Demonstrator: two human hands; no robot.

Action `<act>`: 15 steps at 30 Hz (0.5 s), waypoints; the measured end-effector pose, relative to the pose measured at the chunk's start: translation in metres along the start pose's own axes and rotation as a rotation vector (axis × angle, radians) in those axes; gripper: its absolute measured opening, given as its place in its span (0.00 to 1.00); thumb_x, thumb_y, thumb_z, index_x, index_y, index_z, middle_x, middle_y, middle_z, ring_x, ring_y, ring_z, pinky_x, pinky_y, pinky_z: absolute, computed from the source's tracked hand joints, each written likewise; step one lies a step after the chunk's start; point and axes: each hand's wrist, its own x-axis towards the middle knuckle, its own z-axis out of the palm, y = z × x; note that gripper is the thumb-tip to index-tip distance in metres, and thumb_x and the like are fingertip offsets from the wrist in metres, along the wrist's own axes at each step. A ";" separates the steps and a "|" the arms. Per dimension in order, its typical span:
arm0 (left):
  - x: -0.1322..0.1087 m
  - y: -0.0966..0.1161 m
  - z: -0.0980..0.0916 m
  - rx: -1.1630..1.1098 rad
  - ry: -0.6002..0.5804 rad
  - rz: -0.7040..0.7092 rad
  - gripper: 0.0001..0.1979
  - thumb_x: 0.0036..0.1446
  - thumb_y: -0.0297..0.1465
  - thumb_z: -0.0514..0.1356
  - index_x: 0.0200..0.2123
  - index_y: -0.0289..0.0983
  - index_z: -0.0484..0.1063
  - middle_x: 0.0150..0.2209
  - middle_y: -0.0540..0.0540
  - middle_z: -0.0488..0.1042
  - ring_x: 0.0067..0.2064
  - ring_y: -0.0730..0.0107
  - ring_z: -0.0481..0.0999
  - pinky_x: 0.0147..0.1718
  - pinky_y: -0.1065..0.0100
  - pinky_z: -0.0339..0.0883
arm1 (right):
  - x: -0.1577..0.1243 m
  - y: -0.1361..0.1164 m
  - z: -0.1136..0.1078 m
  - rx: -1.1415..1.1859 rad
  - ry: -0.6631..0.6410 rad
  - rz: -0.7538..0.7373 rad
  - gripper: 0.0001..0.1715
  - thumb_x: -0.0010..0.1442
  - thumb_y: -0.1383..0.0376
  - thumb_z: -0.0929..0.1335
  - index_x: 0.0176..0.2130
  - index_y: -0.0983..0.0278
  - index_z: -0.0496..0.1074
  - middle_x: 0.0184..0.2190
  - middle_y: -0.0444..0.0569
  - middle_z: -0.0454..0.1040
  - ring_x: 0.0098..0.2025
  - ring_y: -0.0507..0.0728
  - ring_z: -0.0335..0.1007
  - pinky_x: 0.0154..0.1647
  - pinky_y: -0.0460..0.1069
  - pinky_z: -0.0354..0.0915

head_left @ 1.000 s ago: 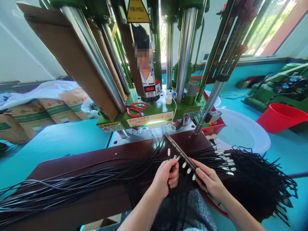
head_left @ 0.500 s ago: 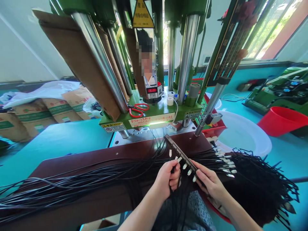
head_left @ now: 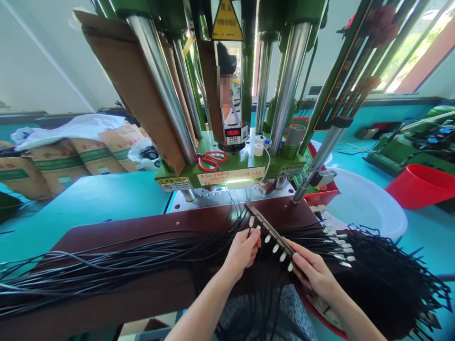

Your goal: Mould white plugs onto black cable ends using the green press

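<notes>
A dark metal bar (head_left: 270,229) slants across the front of the brown table, with several silver connectors (head_left: 275,247) standing out along its near side. Its lower right end is gripped by my right hand (head_left: 314,269), thumb on top. My left hand (head_left: 243,251) is closed in a pinch beside the bar's upper left part, on a cable connector (head_left: 257,228). Another pale connector (head_left: 252,221) stands just above these fingers. Black cables hang below the bar, over my lap.
A green press (head_left: 227,175) with steel columns stands behind the brown table (head_left: 142,227). Red scissors (head_left: 212,161) lie on it. Black cables (head_left: 142,260) spread left; more cables with connectors are heaped right. A white tub (head_left: 366,201) and red bucket (head_left: 419,187) are at the right. A person is visible behind the press.
My left hand has moved slightly left and up along the bar, towards its far end. The view has shifted a little. My right hand still holds the bar.
</notes>
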 end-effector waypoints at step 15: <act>0.004 0.001 -0.004 0.038 -0.054 -0.083 0.19 0.49 0.46 0.53 0.18 0.38 0.56 0.09 0.61 0.45 0.10 0.85 0.40 0.09 0.76 0.32 | 0.003 0.002 -0.004 -0.341 -0.090 -0.157 0.29 0.59 0.55 0.63 0.56 0.63 0.61 0.23 0.45 0.67 0.21 0.49 0.55 0.18 0.42 0.55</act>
